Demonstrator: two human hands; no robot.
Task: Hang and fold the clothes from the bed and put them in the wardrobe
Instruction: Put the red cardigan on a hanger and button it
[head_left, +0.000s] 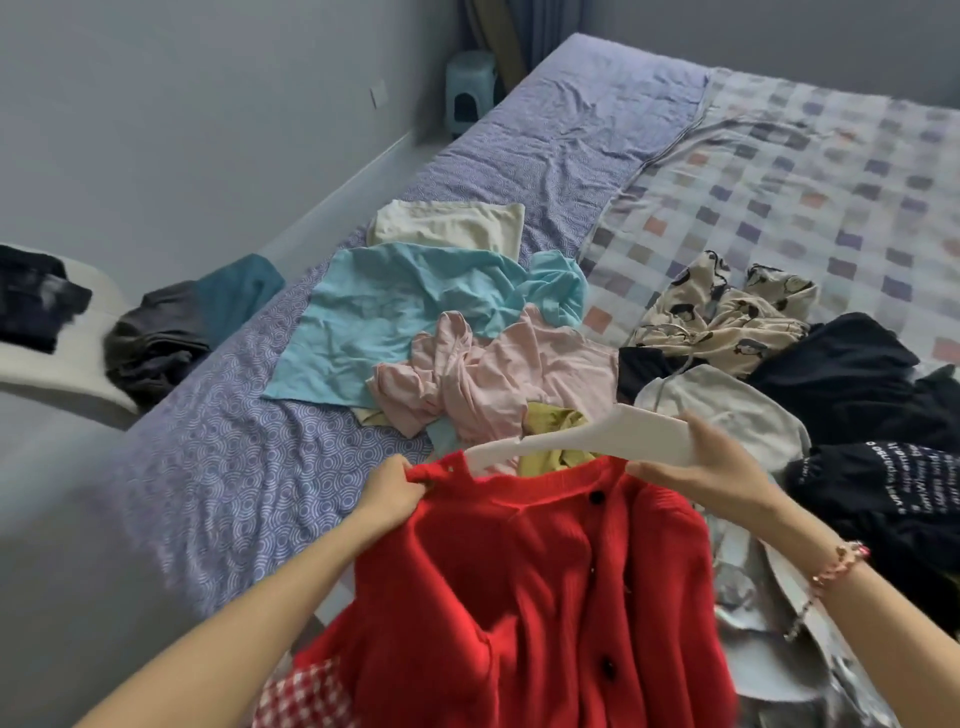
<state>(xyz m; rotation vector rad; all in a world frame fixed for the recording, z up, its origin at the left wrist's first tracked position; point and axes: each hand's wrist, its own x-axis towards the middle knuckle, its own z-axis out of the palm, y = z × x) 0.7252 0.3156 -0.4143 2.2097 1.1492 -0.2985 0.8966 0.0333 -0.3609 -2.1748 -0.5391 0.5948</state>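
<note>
Head view looks down over a bed (234, 467) with a purple swirl-print sheet. At 6 o'clock, nearest the camera, hangs the red cardigan (545, 571). It is a bright red ribbed knit with a round neckline and black round buttons down the front, one near the collar and one lower. Its body runs past the bottom edge.

The left hand (387, 493), at 7 o'clock, pinches the cardigan's shoulder edge by the neckline, fingers bunched tight on the knit. The right hand (711, 462), at 4 o'clock, grips one arm of the white hanger (597, 428), fingers curled over its top and thumb stretched beneath. A beaded bracelet (836, 566) sits on that wrist. The hanger lies tilted just above the neckline, its other end meeting the collar beside the left hand. Whether that end is inside the neck opening I cannot tell.

Beyond the cardigan, a pink garment (498, 374) lies crumpled at centre, a light blue garment (405, 312) at 11 o'clock and a cream garment (447, 223) at 12. A yellow-green piece (550, 421) peeks out just under the hanger. At 3 o'clock, black clothes (841, 364), a cream printed garment (727, 312) and a pale grey garment (727, 405) lie on a checked blanket (805, 171).
</note>
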